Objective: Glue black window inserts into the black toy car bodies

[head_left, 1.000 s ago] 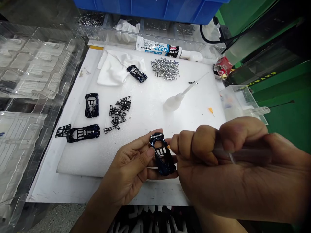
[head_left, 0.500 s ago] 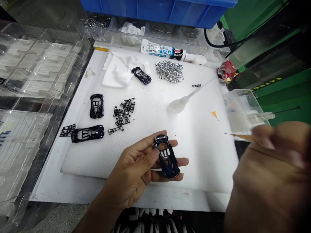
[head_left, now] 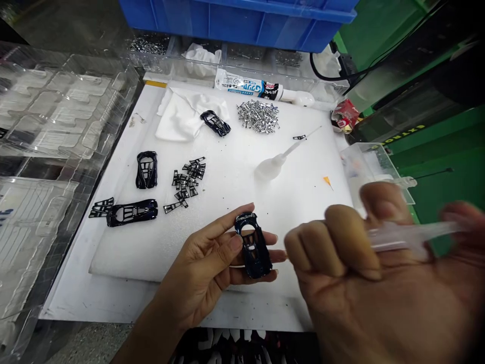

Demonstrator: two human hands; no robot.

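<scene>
Swinging back leftward since half a second ago, the right hand point(head_left: 350, 268) is curling closed around a translucent syringe point(head_left: 396, 236), bringing it near the car shell point(head_left: 260, 259) that the left hand point(head_left: 210, 258) is pinching, fingers splayed beneath, above the foam pad point(head_left: 231, 174).

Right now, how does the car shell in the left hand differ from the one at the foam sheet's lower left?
The held shell sits in the left hand; the lower-left shell lies on the foam sheet. The held shell runs roughly near to far, the lower-left shell roughly left to right. Both are dark and glossy.
</scene>
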